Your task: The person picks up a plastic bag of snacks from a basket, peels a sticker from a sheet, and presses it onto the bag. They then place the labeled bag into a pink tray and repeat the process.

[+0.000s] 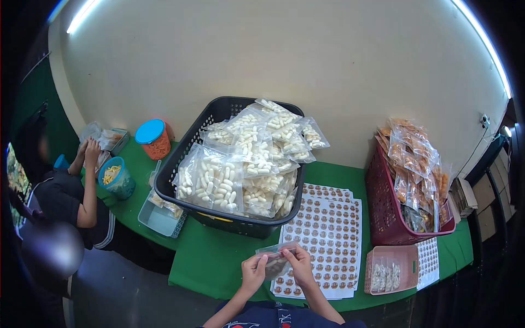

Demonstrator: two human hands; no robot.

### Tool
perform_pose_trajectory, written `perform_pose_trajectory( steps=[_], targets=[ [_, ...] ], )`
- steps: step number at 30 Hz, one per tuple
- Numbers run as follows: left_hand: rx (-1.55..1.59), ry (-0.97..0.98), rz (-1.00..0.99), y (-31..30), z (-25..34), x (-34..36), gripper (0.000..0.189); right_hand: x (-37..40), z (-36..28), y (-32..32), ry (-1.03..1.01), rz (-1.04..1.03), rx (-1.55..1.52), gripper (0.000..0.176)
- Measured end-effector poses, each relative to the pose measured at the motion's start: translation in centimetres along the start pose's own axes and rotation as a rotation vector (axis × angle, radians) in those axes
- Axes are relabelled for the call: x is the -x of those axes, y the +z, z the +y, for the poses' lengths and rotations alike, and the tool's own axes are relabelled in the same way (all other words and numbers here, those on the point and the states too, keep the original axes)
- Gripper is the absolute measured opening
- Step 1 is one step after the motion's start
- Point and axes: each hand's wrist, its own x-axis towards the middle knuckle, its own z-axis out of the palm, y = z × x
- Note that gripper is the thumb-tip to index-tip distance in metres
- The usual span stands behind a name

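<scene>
At lower centre, the left hand [254, 273] and right hand [300, 265] pinch a clear, flat plastic pouch [277, 267], probably light, limp and slippery, best held by its top edge.

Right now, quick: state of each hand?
Left hand: closed, holding the clear bag by its left side.
Right hand: closed, holding the same bag near its top edge.

Small packing workroom around me | green-covered surface [210, 259] | black basket [251, 227] heaped with filled bags [220, 180] | sticker sheets [322, 240] | second person [71, 205] nearby
</scene>
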Motion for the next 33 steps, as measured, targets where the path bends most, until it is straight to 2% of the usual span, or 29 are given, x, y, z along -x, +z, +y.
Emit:
perform_pose_trajectory(
  steps=[4, 8, 10, 12, 15, 16, 17, 18, 19, 20, 22, 23, 24, 25, 26, 28, 29, 31, 33],
  targets=[
    [-0.088, 0.038, -0.068, -0.3, 0.6, -0.1, 0.027, -0.1, 0.3, -0.8, 0.005, -0.02, -0.017, 0.015],
    [-0.006, -0.036, -0.171, -0.4, 1.2, -0.8, 0.026, -0.3, 0.6, -1.5, 0.054, 0.003, -0.112, 0.017],
    [-0.028, -0.082, -0.25, -0.9, -0.2, -1.2, 0.027, -0.3, 1.3, -1.2, -0.004, 0.081, -0.036, 0.018],
    [-0.26, 0.026, -0.201, -1.3, -0.6, -1.6, 0.038, -0.3, 1.9, -0.8, -0.053, 0.203, -0.011, 0.018],
    [-0.513, 0.165, -0.171, -1.5, 0.0, -0.7, 0.064, -0.1, 2.0, 0.1, -0.109, 0.415, -0.057, 0.019],
    [-0.584, 0.21, -0.169, -1.5, 0.3, -0.3, 0.074, 0.1, 2.2, 0.2, -0.113, 0.394, -0.083, 0.018],
    [-0.558, 0.163, -0.254, -1.6, 0.1, 0.2, 0.085, 0.5, 2.7, 0.4, -0.117, 0.373, -0.11, 0.018],
    [-0.563, 0.171, -0.249, -1.4, 0.0, 0.7, 0.085, 0.9, 3.2, 0.6, -0.122, 0.353, -0.139, 0.017],
    [-0.567, 0.18, -0.244, -1.1, -0.2, 1.1, 0.085, 1.0, 3.5, 0.9, -0.185, 0.301, -0.036, 0.014],
    [-0.569, 0.189, -0.239, -1.0, -0.5, 1.5, 0.085, 1.7, 3.7, 1.4, -0.123, 0.25, -0.077, 0.013],
    [-0.546, 0.208, -0.215, -1.8, -1.2, 1.4, 0.073, 3.1, 2.5, 3.1, -0.001, 0.146, -0.153, 0.014],
    [-0.527, 0.214, -0.213, -2.4, -1.4, 1.5, 0.069, 3.4, 2.8, 2.8, 0.014, 0.047, -0.179, 0.022],
    [-0.507, 0.22, -0.212, -2.7, -1.3, 1.4, 0.065, 3.4, 2.3, 2.7, -0.02, -0.001, -0.174, 0.024],
    [-0.486, 0.264, -0.176, -2.8, -0.8, 1.4, 0.05, 3.6, 1.6, 2.5, -0.053, -0.046, -0.167, 0.026],
    [-0.326, 0.093, -0.186, -3.0, -1.6, 1.6, 0.047, 3.7, 1.1, 2.2, -0.084, -0.091, -0.158, 0.029],
    [-0.01, -0.251, -0.207, -3.2, -3.0, 2.2, 0.039, 3.8, 2.2, 0.3, -0.039, -0.128, 0.11, 0.039],
    [0.223, -0.209, -0.196, -2.3, -2.7, 2.5, 0.034, 4.1, 2.5, -0.4, 0.012, -0.149, 0.2, 0.042],
    [0.372, -0.277, -0.203, -1.1, -3.3, 2.7, 0.036, 4.7, 4.3, -2.4, 0.137, -0.241, 0.419, 0.046],
    [0.456, -0.368, -0.227, -0.1, -4.7, 3.0, 0.038, 5.5, 3.6, -4.4, 0.409, -0.291, 0.276, 0.038]
  ],
)
